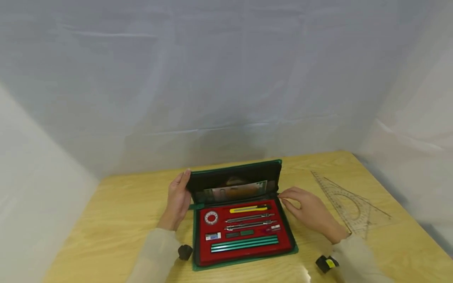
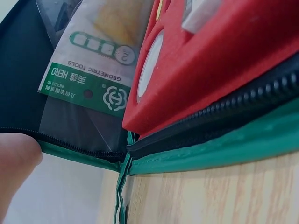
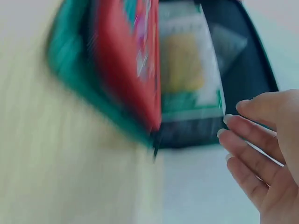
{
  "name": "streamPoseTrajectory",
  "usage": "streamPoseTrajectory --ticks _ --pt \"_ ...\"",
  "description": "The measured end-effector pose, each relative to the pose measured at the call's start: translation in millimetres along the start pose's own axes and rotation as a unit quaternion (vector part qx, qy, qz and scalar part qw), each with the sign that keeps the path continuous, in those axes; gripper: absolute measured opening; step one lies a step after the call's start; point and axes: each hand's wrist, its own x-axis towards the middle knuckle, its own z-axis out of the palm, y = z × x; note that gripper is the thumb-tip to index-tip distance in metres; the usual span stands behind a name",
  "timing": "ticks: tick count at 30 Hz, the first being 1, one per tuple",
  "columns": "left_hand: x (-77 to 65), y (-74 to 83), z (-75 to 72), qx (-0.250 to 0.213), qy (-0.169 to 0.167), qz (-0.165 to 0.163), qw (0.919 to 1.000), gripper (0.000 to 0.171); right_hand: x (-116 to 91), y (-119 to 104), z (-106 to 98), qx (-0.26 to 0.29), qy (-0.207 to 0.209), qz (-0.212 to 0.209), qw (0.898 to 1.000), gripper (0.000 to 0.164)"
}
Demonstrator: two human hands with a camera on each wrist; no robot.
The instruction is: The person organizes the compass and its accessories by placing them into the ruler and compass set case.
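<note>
A green zip-up geometry set case [image 1: 245, 259] stands unfolded on the table, its dark lid [image 1: 212, 181] tilted up at the back. My left hand [image 1: 178, 198] grips the lid's left edge, thumb tip at the zipper side in the left wrist view. At the other end, my right hand [image 1: 311, 210] has its fingertips beside the lid's right edge near the fold; the right wrist view shows its fingers loosely extended. A red tray [image 1: 247, 257] holds a yellow utility knife [image 1: 247, 209], compasses [image 1: 250, 225], an eraser [image 1: 213, 236], green pencils [image 1: 244, 244] and a white ring [image 1: 210, 217].
Clear set squares and a protractor [image 1: 348, 204] lie on the wooden table [image 1: 116, 224] to the right. Inside the lid, a clear pocket holds a printed "HERO" packet [image 2: 88, 86]. Pale sheeting [image 1: 212, 78] surrounds the table at the back and sides.
</note>
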Motion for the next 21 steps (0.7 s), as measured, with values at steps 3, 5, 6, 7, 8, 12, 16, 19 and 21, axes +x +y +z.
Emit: streamPoseTrajectory --ticks 3,5,6,7,8,12,16,19,21 --pt "0.1 1.5 -1.6 0.000 0.002 0.001 1.0000 0.027 -18.3 21.1 -9.4 -0.001 -0.010 0.036 0.999 0.018" --pt "-0.2 2.4 -3.0 0.004 0.006 0.003 1.0000 0.027 -30.1 34.5 -16.4 -0.001 -0.009 0.065 0.998 0.017" --pt "-0.5 2.7 -3.9 0.008 0.008 0.006 0.9999 0.027 -36.0 40.5 -20.5 0.002 -0.007 0.084 0.996 0.018" --pt "-0.8 3.3 -4.7 0.012 0.008 0.008 0.9999 0.028 -41.8 46.2 -24.8 0.002 -0.004 0.101 0.995 0.019" --pt "-1.2 3.7 -5.5 0.017 0.010 0.010 0.9998 0.028 -47.5 51.2 -29.5 0.002 -0.003 0.124 0.992 0.020" --pt "-2.8 7.7 -8.5 0.042 0.008 0.018 0.9989 0.028 -66.9 68.7 -48.4 -0.004 -0.003 0.228 0.974 0.034" --pt "-3.2 14.3 -11.0 0.096 0.009 0.017 0.9952 0.026 -82.2 83.8 -64.9 -0.040 -0.046 0.341 0.938 0.066" --pt "-2.6 20.1 -12.9 0.163 0.009 0.008 0.9865 0.022 -89.3 92.4 -73.4 -0.055 -0.110 0.401 0.908 0.092" --pt "-2.2 24.6 -14.0 0.219 0.007 0.000 0.9758 0.019 -91.2 96.6 -76.6 -0.054 -0.148 0.420 0.894 0.102"
